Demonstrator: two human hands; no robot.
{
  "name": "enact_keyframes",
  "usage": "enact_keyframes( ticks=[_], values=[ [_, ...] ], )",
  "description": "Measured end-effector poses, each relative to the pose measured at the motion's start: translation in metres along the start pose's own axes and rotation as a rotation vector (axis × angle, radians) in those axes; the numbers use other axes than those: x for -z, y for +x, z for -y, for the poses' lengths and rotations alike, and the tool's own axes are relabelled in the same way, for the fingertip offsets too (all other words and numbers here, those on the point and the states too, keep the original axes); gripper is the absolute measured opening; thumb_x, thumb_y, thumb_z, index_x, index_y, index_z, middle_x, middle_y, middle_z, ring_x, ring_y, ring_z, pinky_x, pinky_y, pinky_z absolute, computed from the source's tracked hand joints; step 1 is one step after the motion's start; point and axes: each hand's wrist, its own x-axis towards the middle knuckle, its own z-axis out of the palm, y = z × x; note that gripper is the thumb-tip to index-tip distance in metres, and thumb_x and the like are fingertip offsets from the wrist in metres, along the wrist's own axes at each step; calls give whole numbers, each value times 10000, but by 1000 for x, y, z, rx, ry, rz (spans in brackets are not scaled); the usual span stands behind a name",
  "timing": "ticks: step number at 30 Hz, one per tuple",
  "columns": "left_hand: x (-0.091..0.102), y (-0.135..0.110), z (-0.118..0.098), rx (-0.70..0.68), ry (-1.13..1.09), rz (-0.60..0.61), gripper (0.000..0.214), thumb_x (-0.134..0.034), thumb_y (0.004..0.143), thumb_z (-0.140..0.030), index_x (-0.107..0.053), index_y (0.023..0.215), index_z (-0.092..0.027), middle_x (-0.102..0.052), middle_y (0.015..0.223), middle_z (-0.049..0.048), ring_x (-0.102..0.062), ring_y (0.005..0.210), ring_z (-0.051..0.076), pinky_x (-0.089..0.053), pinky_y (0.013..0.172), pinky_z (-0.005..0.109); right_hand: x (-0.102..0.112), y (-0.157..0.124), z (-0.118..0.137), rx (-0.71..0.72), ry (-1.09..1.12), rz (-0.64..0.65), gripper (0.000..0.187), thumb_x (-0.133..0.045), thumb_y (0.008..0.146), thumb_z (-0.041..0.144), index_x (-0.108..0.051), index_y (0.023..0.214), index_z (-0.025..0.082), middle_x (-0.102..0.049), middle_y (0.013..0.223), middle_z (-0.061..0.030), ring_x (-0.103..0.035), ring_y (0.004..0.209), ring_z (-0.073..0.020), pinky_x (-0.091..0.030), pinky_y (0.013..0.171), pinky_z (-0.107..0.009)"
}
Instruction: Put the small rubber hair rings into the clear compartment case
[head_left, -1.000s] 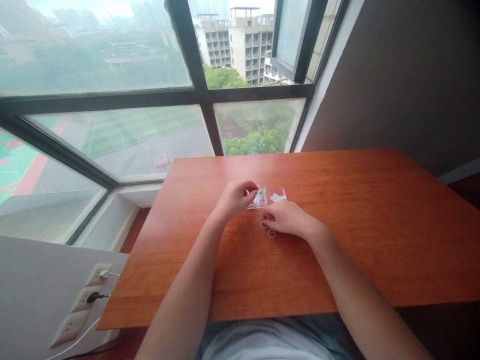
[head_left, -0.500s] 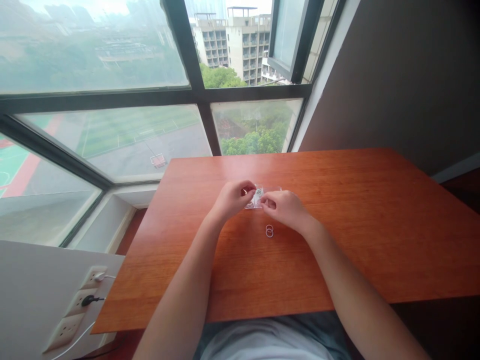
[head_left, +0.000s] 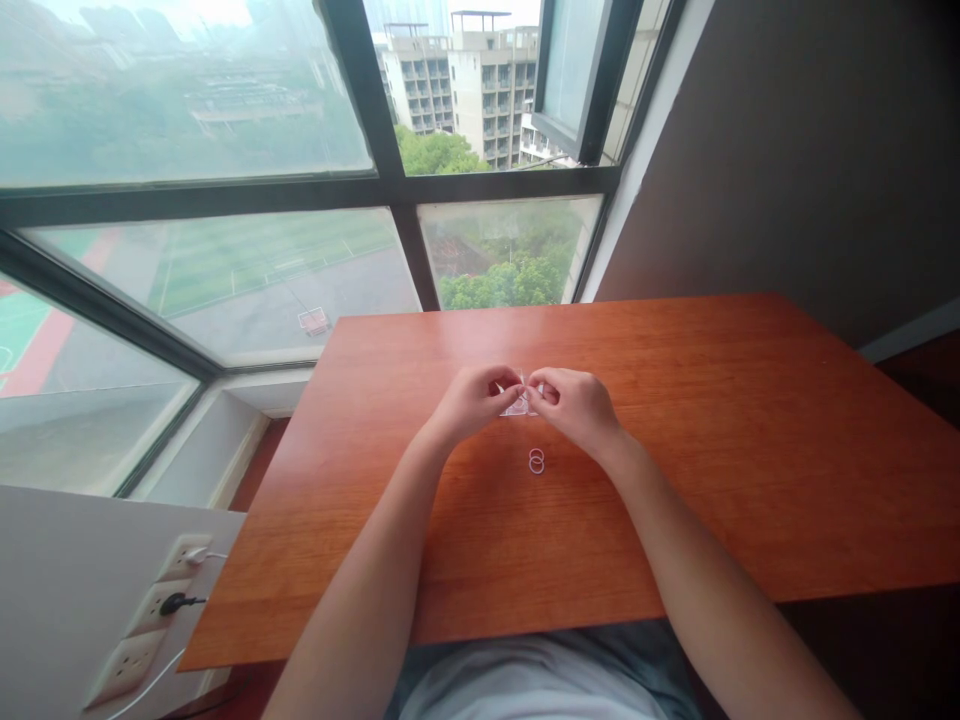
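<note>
A small clear plastic container (head_left: 515, 409) with whitish contents lies on the wooden table, partly hidden behind my fingers. My left hand (head_left: 480, 395) is over its left side, thumb and forefinger pinched. From the right, my right hand (head_left: 576, 402) pinches too, its fingertips almost meeting those of the left above the container. Whatever lies between the fingertips is too small to make out. Two thin white rings (head_left: 536, 461), overlapping each other, rest on the table nearer to me.
The reddish-brown table (head_left: 720, 430) spreads out on both sides of my arms. Beyond its far edge stands a dark-framed window (head_left: 409, 190). Wall sockets (head_left: 154, 607) with plugs and cables are at the lower left, and a grey wall (head_left: 780, 150) rises at the right.
My hands have come closer together, the fingertips now nearly touching over the container. More of the container's right side is covered. The two rings lie as before.
</note>
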Motion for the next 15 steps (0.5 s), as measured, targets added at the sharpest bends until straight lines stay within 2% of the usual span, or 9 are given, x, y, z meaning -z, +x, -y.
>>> enact_keyframes(
  ticks=[8, 15],
  values=[
    [-3, 1, 5, -40, 58, -30, 155, -550, 803, -230, -667, 786, -130, -643, 684, 15, -507, 589, 89, -391, 550, 189, 6, 2, 0, -29, 38, 55, 153, -570, 823, 304, -685, 869, 213, -632, 662, 0, -560, 642, -136, -349, 630, -232],
    [-4, 1, 14, -34, 189, -86, 137, -560, 796, -216, -679, 795, -148, -685, 753, 25, -538, 609, 96, -391, 559, 191, 14, 4, -5, -37, 45, 225, 144, -574, 809, 281, -694, 846, 211, -641, 670, 6, -530, 602, -122, -325, 588, -229]
  ],
)
